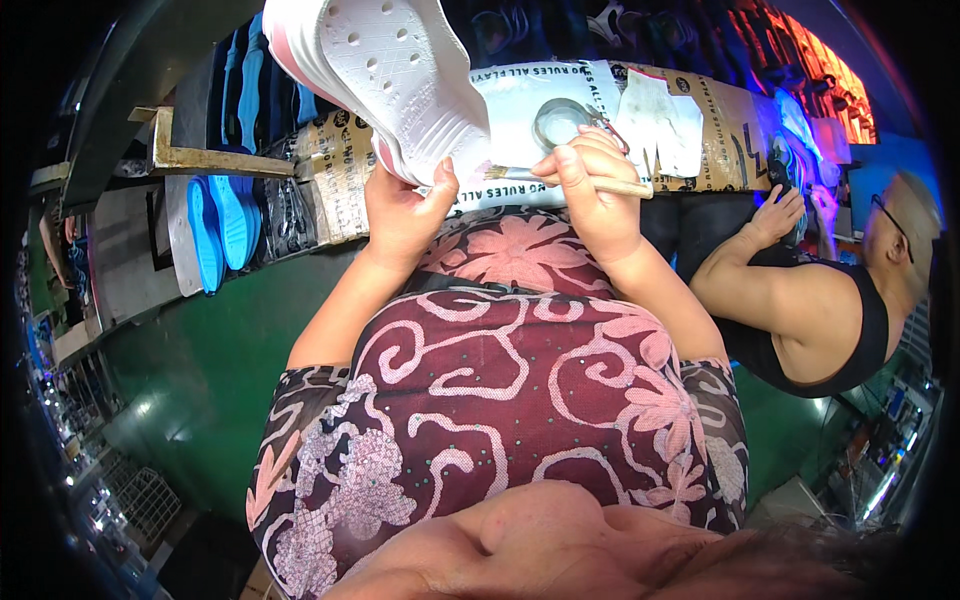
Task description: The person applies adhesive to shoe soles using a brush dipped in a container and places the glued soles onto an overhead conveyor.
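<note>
My left hand (408,212) grips a thick white shoe sole (395,75) by its near end, thumb over the edge. Round holes and ridges mark its upturned face, and pink shows along the side. My right hand (598,190) is closed around the pale wooden handle of a brush (530,175). The brush's bristles point left and appear to touch the sole's near end, close to my left thumb. Just beyond my right hand, a round, clear-looking container (562,122) rests on the white-covered worktop, its near side partly hidden by my fingers.
Printed brown cardboard (335,165) and a torn white sheet (660,125) cover the worktop. Blue soles (222,215) lie at left beside a wooden bracket (215,160). Dark footwear parts line a rack beyond. At right, a co-worker (810,300) in a black sleeveless top handles a shoe.
</note>
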A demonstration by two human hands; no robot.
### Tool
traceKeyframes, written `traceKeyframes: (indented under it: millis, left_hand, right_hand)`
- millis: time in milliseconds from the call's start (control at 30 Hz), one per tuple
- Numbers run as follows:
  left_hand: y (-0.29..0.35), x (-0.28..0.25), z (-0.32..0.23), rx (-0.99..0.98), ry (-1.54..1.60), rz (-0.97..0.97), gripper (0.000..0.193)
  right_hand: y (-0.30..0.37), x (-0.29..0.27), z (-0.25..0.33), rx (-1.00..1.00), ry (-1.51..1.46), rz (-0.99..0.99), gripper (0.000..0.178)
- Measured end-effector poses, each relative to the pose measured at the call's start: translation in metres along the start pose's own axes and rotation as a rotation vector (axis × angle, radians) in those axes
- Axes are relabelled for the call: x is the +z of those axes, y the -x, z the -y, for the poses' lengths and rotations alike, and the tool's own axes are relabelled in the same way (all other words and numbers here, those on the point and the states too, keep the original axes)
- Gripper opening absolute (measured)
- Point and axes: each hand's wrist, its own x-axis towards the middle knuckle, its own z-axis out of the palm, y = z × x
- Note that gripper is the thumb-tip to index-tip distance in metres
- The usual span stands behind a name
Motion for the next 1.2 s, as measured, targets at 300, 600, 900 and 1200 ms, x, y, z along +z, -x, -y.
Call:
traceKeyframes:
  millis: [300, 600, 900, 1200]
  left_hand:
    - [0.004, 0.001, 0.004, 0.028, -0.053, -0.007, 0.032]
    - [0.005, 0.002, 0.007, 0.125, -0.111, 0.011, 0.029]
    - [0.000, 0.007, 0.013, 0.184, -0.030, -0.056, 0.030]
    - [-0.002, 0.009, 0.013, 0.256, -0.062, -0.041, 0.028]
  right_hand:
    - [-0.003, 0.003, 0.004, -0.057, 0.005, 0.024, 0.023]
    - [-0.002, -0.003, 0.005, -0.138, 0.053, -0.039, 0.023]
    - [0.004, -0.005, 0.005, -0.064, 0.048, 0.065, 0.022]
    - [-0.003, 0.004, 0.010, -0.158, 0.040, 0.094, 0.026]
